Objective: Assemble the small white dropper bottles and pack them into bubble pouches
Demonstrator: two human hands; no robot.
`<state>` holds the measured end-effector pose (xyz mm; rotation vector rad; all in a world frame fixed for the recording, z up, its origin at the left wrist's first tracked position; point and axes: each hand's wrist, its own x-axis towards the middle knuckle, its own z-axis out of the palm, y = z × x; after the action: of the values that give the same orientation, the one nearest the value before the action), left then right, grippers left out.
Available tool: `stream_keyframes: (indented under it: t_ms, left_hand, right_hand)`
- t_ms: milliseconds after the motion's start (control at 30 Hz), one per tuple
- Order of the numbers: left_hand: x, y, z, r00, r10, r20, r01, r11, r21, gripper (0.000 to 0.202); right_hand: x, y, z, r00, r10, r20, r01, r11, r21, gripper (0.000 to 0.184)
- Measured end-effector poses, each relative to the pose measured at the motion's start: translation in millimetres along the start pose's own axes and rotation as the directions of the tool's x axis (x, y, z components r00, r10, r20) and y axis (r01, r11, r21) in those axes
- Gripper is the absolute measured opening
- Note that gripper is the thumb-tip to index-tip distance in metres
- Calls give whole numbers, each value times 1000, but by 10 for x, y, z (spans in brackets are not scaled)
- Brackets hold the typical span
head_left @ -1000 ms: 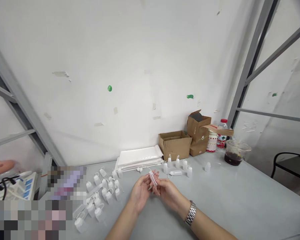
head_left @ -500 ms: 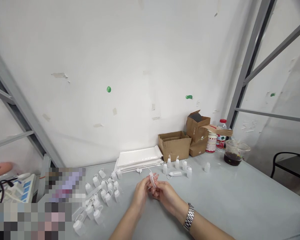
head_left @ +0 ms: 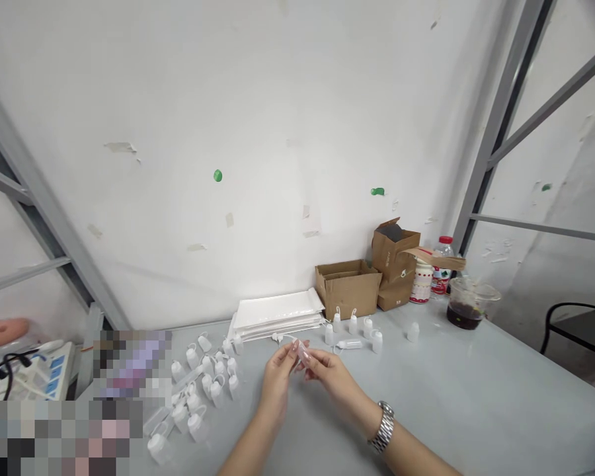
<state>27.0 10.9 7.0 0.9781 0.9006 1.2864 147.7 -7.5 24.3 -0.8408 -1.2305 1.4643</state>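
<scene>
Handling of one small clear bottle (head_left: 303,351) is proceeding: fingers of the left hand (head_left: 276,371) and right hand (head_left: 330,371) are pinching it between them, just above the table (head_left: 451,396). Any further move is probably calling for steady two-handed alignment. Capped bottles (head_left: 203,387) are lying left of the fingers.

Centre: left hand (head_left: 276,375) and right hand (head_left: 333,374) meet at a small clear bottle (head_left: 303,350) above the table (head_left: 466,403).
Right of the hands: bare table, open out to a lone small bottle (head_left: 413,332) and a clear cup of dark liquid (head_left: 469,305).
Left of the hands: cluster of small white bottles (head_left: 205,385), closely set, with no lane through.
Ahead: stack of white trays (head_left: 277,314) and a row of small bottles (head_left: 352,326); a narrow strip of table lies before them.
Back right: low cardboard box (head_left: 348,285), tall cardboard box (head_left: 394,259) and water bottle (head_left: 442,266), close to the wall.
Flanks: steel frame posts, left (head_left: 44,218) and right (head_left: 496,125).
</scene>
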Motion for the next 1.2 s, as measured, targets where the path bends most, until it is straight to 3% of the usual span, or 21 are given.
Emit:
stream_keyframes:
  t_ms: [133,367,567,633,767,900,1033,1200]
  left_hand:
    - [14,6,1,998,-45,43,47,998,-43,39]
    - [-41,57,48,1000,-19,5,19,1000,18,42]
    - [5,69,-4,996,-82,41,81,996,34,45]
    - [8,95,-9,991,-114,64,114,994,4,50]
    - [-38,163,35,991,-81,107,90,992,-83,46]
    - [-92,197,86,985,-42,166,65,989,-136,34]
    - [-97,180,83,984,-59,168,86,984,-155,33]
    - [-101,167,72,986,-66,151,89,984,-154,36]
  right_hand:
    - [-10,21,-10,997,48,59,-56,988,146,36]
    - [60,139,-59,996,35,-80,-32,999,33,35]
    - [24,44,-94,982,135,131,-150,982,115,32]
    - [15,8,-85,980,125,155,-139,986,87,31]
    - [34,38,-51,999,27,-45,-29,998,-47,33]
    - [26,115,-38,971,-103,-216,51,971,-235,25]
    - [-12,151,-31,952,-203,-228,97,910,-404,14]
    - [-23,164,-21,946,-254,-202,131,868,-478,8]
